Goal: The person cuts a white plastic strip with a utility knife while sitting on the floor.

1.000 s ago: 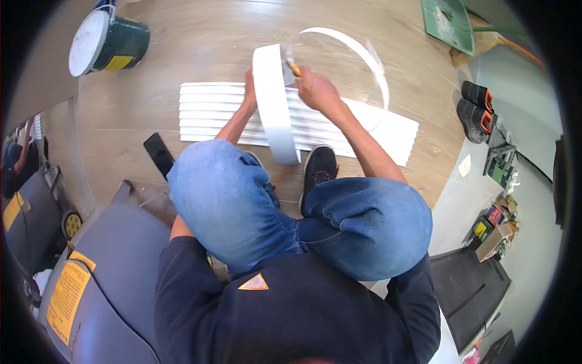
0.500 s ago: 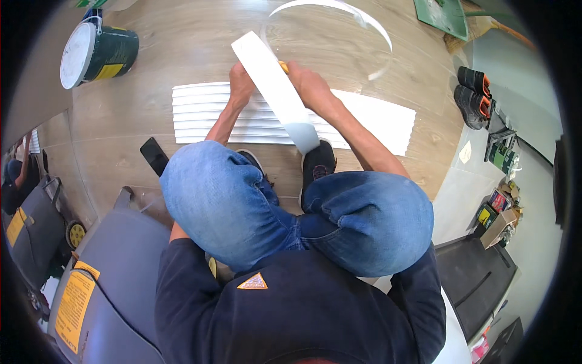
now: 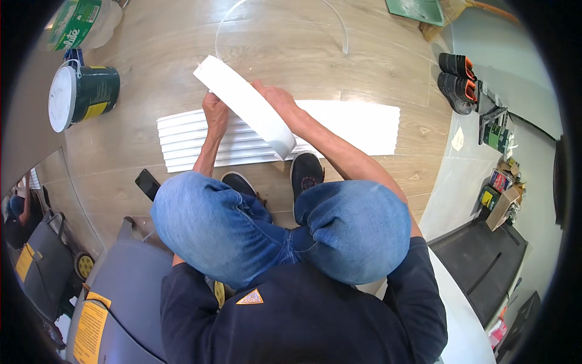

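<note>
A broad white strip point(image 3: 245, 103), smooth and bowed, slants between my hands from the upper left down toward my shoes. My left hand point(image 3: 215, 115) is closed at its near-left edge, gripping it low with the thumb up. On the strip's far right side, my right hand point(image 3: 277, 104) is curled, its fingertips partly hidden behind the strip. What it holds there does not show. A thin white strip point(image 3: 346, 39) arcs over the floor beyond my hands. Beneath them lies a white ribbed panel point(image 3: 194, 148), its right part glaring in the light.
A dark green bucket point(image 3: 100, 91) with a white lid lies at the far left, near a clear container point(image 3: 103, 27) with a green label. A phone point(image 3: 147, 184) rests by my left knee. Dark shoes point(image 3: 456, 91) and a green dustpan point(image 3: 418, 9) are at the right; a grey case point(image 3: 130, 273) stands left.
The broad strip and both hands have shifted left and slightly nearer, and the view has moved. The orange piece by my right hand is now hidden. The thin arc sits higher in view.
</note>
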The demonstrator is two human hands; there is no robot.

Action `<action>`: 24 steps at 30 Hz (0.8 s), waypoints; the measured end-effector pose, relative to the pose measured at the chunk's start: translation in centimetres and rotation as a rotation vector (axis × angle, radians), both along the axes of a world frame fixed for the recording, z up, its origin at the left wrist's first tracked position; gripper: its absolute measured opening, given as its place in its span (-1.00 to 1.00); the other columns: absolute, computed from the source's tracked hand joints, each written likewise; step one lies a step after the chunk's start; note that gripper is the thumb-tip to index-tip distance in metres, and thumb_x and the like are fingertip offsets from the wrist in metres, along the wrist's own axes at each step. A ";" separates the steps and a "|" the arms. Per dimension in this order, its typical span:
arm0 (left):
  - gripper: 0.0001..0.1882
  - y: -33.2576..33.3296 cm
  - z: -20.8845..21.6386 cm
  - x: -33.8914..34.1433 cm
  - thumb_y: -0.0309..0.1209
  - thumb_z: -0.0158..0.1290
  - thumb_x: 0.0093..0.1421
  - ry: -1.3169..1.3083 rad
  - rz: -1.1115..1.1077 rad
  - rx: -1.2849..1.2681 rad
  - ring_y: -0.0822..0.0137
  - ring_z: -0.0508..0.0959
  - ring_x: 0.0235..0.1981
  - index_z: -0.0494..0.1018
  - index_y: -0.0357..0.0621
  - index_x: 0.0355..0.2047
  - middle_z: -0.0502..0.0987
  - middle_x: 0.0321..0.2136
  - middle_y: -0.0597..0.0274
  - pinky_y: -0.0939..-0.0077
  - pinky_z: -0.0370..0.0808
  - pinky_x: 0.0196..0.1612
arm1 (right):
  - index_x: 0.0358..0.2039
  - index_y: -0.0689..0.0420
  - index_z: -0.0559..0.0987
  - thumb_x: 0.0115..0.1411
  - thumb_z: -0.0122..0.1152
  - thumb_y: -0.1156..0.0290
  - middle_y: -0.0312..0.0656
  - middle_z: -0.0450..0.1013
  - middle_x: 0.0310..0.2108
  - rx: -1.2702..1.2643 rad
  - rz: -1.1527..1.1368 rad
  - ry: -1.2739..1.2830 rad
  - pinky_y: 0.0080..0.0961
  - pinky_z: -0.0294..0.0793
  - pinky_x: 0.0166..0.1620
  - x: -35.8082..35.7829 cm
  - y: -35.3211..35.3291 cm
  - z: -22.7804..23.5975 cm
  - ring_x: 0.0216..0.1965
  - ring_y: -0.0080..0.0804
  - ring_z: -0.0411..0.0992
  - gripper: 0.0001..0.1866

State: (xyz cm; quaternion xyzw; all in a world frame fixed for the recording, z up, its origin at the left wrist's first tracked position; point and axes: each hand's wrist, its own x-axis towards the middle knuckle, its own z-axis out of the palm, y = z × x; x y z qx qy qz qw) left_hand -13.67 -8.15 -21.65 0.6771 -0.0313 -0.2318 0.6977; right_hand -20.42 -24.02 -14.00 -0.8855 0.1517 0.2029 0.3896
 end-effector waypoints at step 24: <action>-0.91 1.1 -0.7 0.8 -0.51 0.08 0.15 -0.025 -0.077 0.176 0.53 0.52 -0.52 0.51 -0.25 -0.34 0.55 -0.52 0.36 0.62 0.47 -0.46 | -0.26 0.27 0.29 0.15 -0.04 0.45 0.16 0.47 -0.51 -0.101 -0.001 -0.098 0.01 0.44 -0.34 -1.2 1.4 1.0 -0.41 0.17 0.48 -0.81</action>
